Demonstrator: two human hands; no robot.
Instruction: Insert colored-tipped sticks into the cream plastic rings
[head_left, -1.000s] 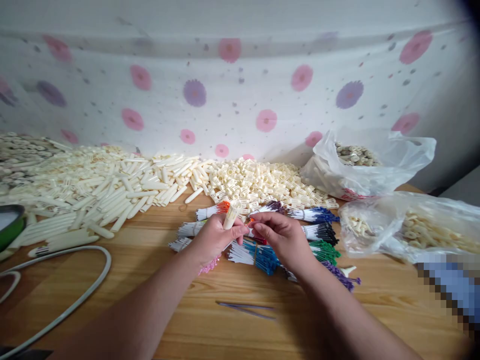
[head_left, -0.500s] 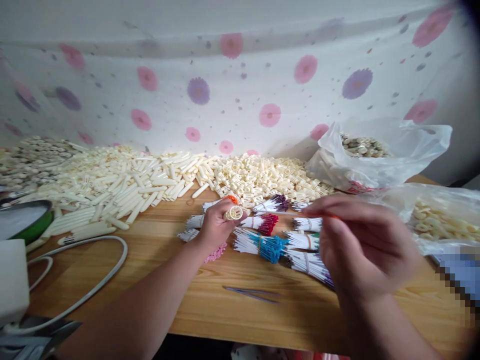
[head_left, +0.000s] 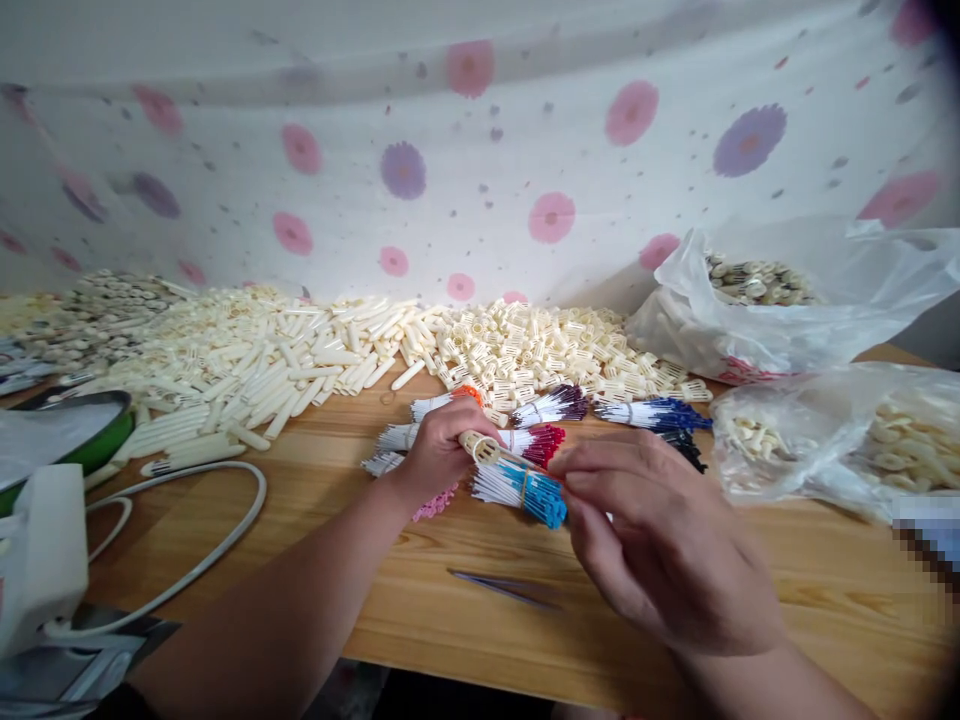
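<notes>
My left hand is closed around a cream slotted plastic pen barrel, its open round end facing right and toward me. My right hand pinches a thin pen refill, whose tip is at the barrel's open end; I cannot tell how far inside it sits. Below and around the hands lie rubber-banded bundles of white refills with coloured ends: a light blue bundle, a red bundle, a dark purple bundle and a navy bundle. Part of a pink bundle is hidden behind the left hand.
Tweezers lie near the table's front. Heaps of cream tubes and slotted pieces line the back. Plastic bags of parts stand at right. A green-rimmed pan, a white power strip and its cable are at left.
My right hand has moved left and down, bringing the refill to the open end of the pen barrel. The left hand has tilted the barrel toward the right. The view has shifted slightly.
</notes>
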